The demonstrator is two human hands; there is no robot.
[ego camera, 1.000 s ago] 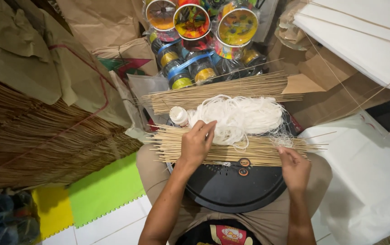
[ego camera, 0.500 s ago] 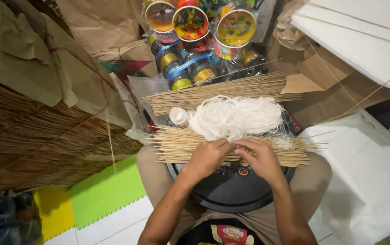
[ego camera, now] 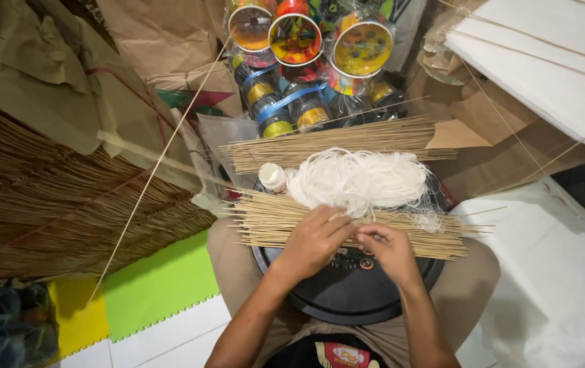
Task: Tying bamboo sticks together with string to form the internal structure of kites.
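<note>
Head view looks down on both hands meeting over a bundle of thin bamboo sticks (ego camera: 272, 218) lying across a round black tray (ego camera: 347, 293) on the person's lap. Left hand (ego camera: 316, 238) rests curled on the sticks; right hand (ego camera: 388, 249) pinches white string (ego camera: 360, 177) beside it.

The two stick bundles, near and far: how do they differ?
The near bundle lies under both hands, left hand and right hand, across the round black tray; the far bundle lies untouched beyond the white string. The near bundle looks paler. Both are thin sticks lying sideways.
</note>
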